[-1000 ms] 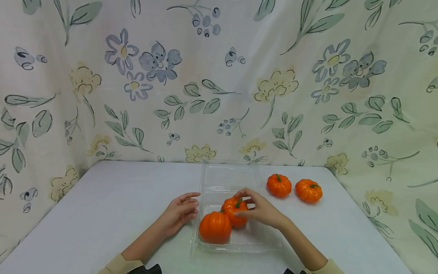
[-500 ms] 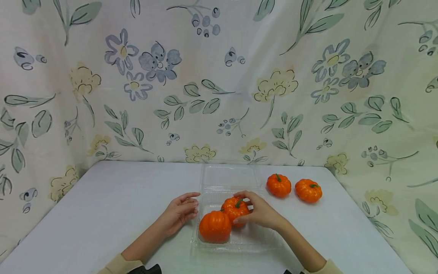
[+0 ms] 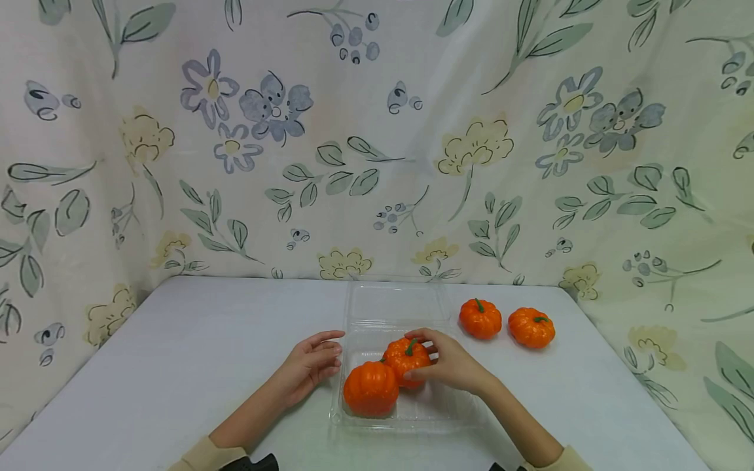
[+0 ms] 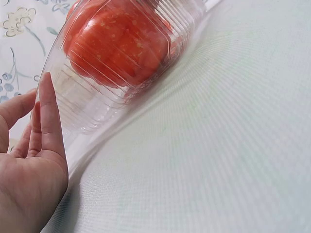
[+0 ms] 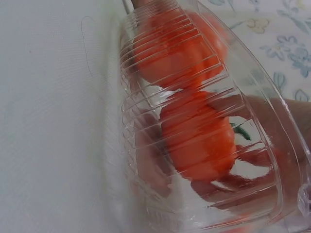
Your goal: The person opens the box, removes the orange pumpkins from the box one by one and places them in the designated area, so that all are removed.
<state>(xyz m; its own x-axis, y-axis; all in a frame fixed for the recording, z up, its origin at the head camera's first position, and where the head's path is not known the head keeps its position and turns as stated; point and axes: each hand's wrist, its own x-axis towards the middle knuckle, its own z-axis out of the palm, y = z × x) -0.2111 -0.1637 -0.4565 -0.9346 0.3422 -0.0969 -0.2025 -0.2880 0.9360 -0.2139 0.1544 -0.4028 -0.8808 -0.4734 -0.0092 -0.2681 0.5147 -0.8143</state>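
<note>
A clear plastic clamshell container (image 3: 438, 412) lies open on the table, with two small orange pumpkins in its base. My right hand (image 3: 456, 367) reaches inside and holds the farther pumpkin (image 3: 402, 369), thumb on the near side and fingers curled over the far side. Touching it at the front left is the other pumpkin (image 3: 371, 390). Through the ribbed wall in the right wrist view, the held pumpkin (image 5: 197, 141) shows its green stem. My left hand (image 3: 309, 367) stands at the container's left side, fingers fairly straight, fingertips at the clear wall in the left wrist view.
Two more orange pumpkins, a left one (image 3: 480, 319) and a right one (image 3: 531, 328), sit on the white table (image 3: 224, 327) right of the container. The clear lid (image 3: 396, 304) is folded back behind the base. A floral curtain (image 3: 353, 196) hangs behind the table.
My right hand has shifted slightly around the farther pumpkin, and both pumpkins in the container have moved very slightly. The left hand has stayed in place.
</note>
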